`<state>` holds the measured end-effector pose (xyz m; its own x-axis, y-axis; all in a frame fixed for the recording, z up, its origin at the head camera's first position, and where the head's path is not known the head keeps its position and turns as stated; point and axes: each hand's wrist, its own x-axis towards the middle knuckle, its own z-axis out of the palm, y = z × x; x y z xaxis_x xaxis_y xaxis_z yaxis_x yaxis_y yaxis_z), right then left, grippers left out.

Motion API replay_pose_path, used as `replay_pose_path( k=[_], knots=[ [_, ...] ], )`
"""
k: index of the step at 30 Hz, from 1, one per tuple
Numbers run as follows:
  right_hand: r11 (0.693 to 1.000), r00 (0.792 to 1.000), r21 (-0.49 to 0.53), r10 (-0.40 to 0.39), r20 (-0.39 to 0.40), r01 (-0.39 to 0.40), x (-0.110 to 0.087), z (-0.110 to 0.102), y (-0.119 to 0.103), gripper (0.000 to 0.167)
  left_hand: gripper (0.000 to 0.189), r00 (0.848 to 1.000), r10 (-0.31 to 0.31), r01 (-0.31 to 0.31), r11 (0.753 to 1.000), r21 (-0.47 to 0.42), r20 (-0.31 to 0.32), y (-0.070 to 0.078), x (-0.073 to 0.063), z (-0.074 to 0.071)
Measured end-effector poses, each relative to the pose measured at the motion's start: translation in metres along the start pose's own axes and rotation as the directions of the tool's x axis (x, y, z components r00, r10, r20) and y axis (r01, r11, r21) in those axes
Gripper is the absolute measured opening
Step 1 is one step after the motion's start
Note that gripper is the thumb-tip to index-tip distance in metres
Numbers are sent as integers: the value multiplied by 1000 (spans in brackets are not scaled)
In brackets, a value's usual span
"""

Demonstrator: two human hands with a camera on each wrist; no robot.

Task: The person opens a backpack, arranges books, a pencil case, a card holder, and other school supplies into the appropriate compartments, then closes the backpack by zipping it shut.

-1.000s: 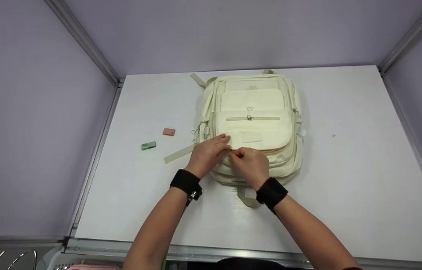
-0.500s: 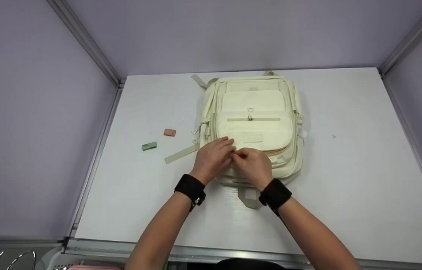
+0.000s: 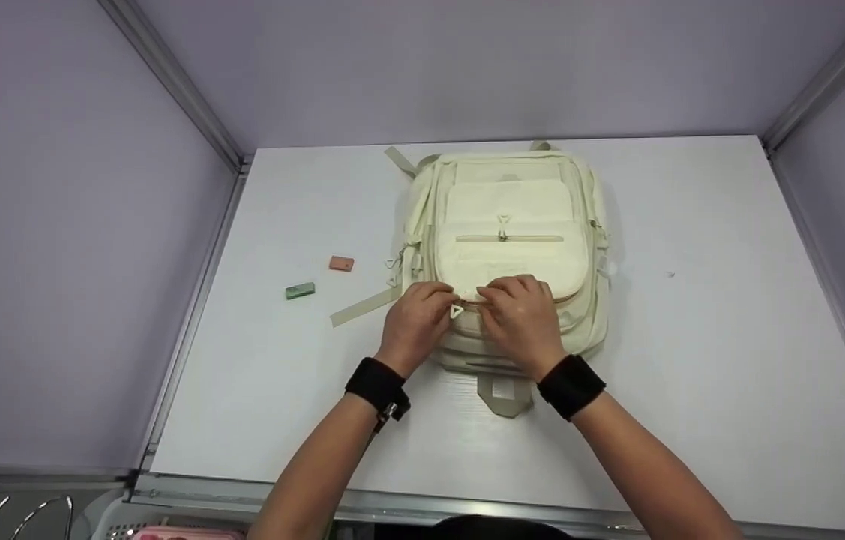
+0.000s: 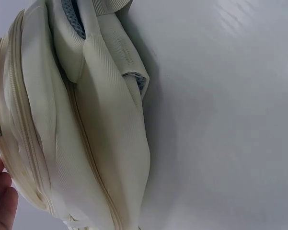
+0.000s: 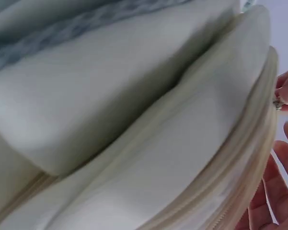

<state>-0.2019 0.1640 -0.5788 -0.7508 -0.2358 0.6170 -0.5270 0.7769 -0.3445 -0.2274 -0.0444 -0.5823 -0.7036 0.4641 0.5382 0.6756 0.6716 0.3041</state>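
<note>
A cream backpack (image 3: 512,259) lies front side up, its bottom edge toward the person. My left hand (image 3: 416,328) pinches the zipper slider (image 5: 278,103) at the lower edge of the front pocket; its triangular pull tab (image 3: 456,310) shows beside the fingertips. Just to the right, my right hand (image 3: 523,324) grips the pocket's edge between thumb and fingers. In the right wrist view, its fingers (image 5: 273,191) are behind the zipped edge. The left wrist view shows left fingers (image 4: 1,196) by the layered zippers (image 4: 26,129) on the bag's bottom.
Left of the bag, a pink block (image 3: 341,263) and a green block (image 3: 301,290) lie on the white table (image 3: 692,360). A loose strap (image 3: 364,308) sticks out toward them. Panels enclose the table's back and sides. A basket (image 3: 118,517) stands below the front edge.
The right hand has shifted right and spread its fingers, moving away from the left fingertips. The triangular pull tab has come into sight beside the left hand.
</note>
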Motion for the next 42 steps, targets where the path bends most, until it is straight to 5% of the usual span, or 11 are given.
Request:
replay_pose_path(
  k=[5,11,20,30,35,42],
  knots=[
    [999,998,-30,-39,44,40,-1,9,4,16,19,990,-123,125,992,-29,62,4,-2,-2],
    [997,998,-54,-57,9,58,0,16,3,12,10,958,-249,266,957,-115,145,8,-1,-1],
    [996,996,-53,-78,-53,75,0,18,4,16,4,936,-307,336,925,-176,170,-3,-1,-6],
    [996,996,-42,-82,-29,80,-1,19,5,13,9,853,-474,513,838,-187,219,-10,0,-9],
    [995,997,-57,-79,-10,78,2,20,0,1,17,853,-470,512,839,-184,228,-8,1,-7],
    [991,994,-88,-106,-6,105,10,29,-9,13,15,846,-477,524,826,-206,240,-8,-2,-4]
  ],
)
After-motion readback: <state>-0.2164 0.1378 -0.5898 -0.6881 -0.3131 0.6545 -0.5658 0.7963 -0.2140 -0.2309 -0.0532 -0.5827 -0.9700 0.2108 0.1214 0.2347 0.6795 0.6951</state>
